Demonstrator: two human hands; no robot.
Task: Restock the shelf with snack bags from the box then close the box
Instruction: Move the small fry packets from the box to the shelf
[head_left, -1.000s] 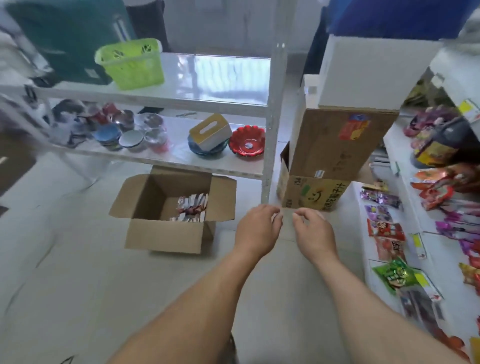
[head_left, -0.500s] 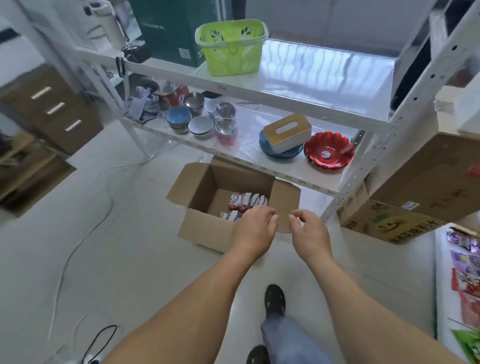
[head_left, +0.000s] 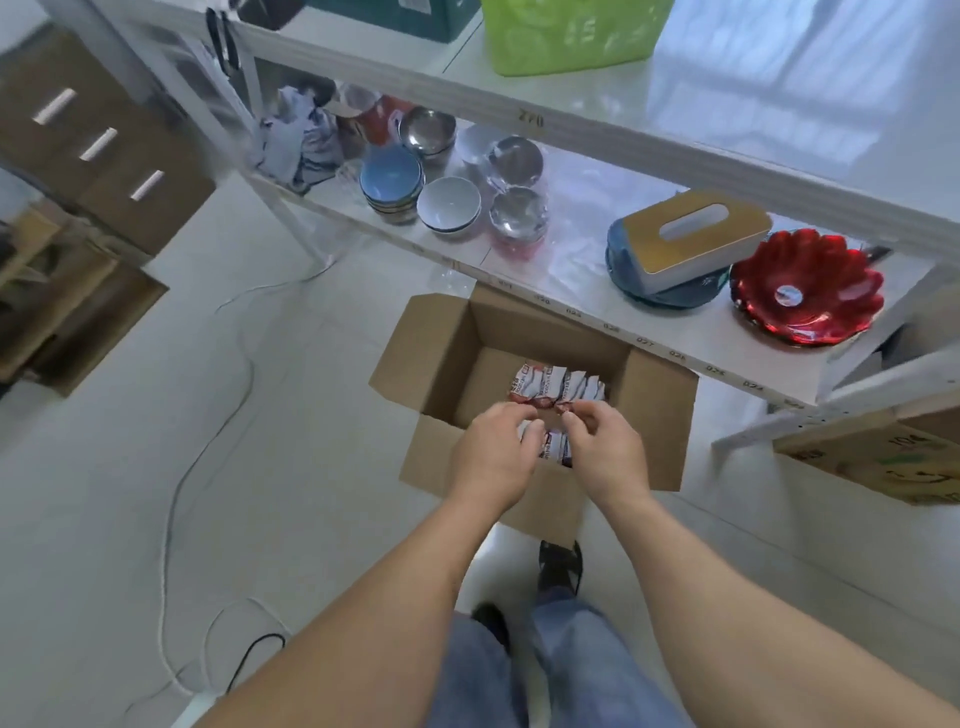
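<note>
An open brown cardboard box stands on the pale floor under a white shelf, its flaps spread outward. Inside lie several red-and-white snack bags, packed in rows. My left hand and my right hand hover side by side over the box's near half, fingers curled and a little apart, just above the bags. Neither hand holds a bag. The hands hide the nearest bags.
The white shelf just behind the box carries stacked bowls, a tissue box and a red glass dish. A green basket sits one level up. Another cardboard box is at right. Cables trail across the floor at left.
My view has swung left and down from the snack shelf to the box. Both hands have travelled forward and now reach over the box opening.
</note>
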